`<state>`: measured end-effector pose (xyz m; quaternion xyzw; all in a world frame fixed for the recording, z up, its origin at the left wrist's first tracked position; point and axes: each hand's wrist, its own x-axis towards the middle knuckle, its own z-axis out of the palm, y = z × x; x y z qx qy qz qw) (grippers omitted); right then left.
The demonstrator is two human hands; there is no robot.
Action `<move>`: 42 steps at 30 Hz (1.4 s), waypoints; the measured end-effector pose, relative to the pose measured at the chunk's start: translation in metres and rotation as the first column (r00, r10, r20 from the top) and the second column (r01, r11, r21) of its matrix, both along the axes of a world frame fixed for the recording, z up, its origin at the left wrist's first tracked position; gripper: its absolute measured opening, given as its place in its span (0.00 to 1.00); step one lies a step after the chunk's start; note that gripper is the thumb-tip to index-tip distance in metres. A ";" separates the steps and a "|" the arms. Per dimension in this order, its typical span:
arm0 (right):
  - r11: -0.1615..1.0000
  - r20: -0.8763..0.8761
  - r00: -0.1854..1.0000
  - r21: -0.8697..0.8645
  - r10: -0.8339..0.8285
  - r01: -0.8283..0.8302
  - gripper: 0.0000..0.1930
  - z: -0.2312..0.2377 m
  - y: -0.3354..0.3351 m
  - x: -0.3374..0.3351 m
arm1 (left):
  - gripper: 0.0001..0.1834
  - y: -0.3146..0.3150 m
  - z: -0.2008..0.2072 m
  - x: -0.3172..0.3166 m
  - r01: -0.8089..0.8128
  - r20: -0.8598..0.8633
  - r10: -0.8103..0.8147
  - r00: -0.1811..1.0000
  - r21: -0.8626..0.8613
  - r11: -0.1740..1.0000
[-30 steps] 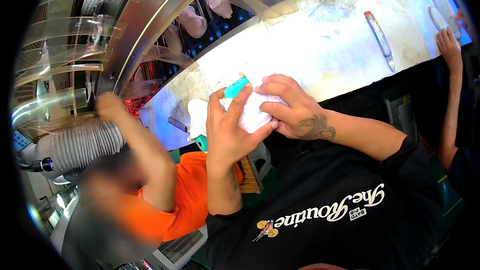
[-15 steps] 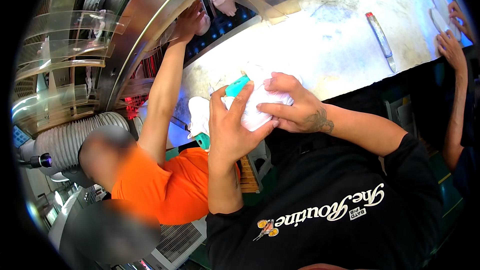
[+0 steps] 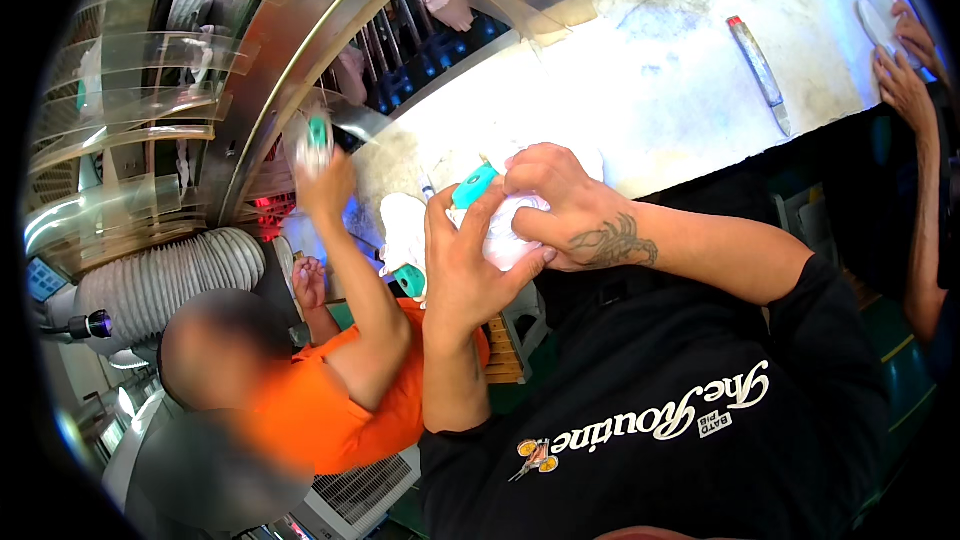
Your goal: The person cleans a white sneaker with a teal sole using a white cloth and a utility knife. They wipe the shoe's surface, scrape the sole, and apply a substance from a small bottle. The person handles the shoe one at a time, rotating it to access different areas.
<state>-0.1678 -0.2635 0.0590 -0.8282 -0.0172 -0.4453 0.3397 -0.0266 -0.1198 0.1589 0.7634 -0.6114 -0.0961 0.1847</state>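
Note:
Both my hands are closed around a white shoe upper fitted over a teal last. My left hand grips it from the left and below, fingers by the teal block and thumb at the lower edge. Bent over the top right side is my right hand, its fingertips pressing into the white material. Part of the upper is hidden under my fingers. Just left of my left hand rests another white upper, with a teal block showing at its lower end.
A pale worktable stretches to the right. On it lies a slim red-ended tool with a pointed tip. A co-worker's hands hold white sole-like pieces. Another co-worker in orange sits at left beside a metal-framed machine.
My right hand has curled tighter and shifted left over the upper. The orange-clad co-worker's arm has drawn back from the machine, now holding a white-and-teal piece.

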 end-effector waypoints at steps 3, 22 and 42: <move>0.989 -0.122 0.990 0.139 0.065 -0.047 0.24 -0.011 -0.002 -0.010 | 0.43 0.011 -0.020 0.002 -0.083 -0.156 0.073 0.985 -0.057 0.995; 0.977 -0.326 0.942 0.211 0.082 -0.012 0.43 -0.022 -0.017 -0.008 | 0.37 0.025 -0.046 0.015 -0.162 -0.177 0.147 0.973 -0.075 0.984; 0.905 -0.324 0.911 0.410 0.256 -0.109 0.43 -0.019 -0.043 -0.014 | 0.36 0.020 -0.023 0.029 0.016 -0.295 -0.013 0.955 0.007 1.000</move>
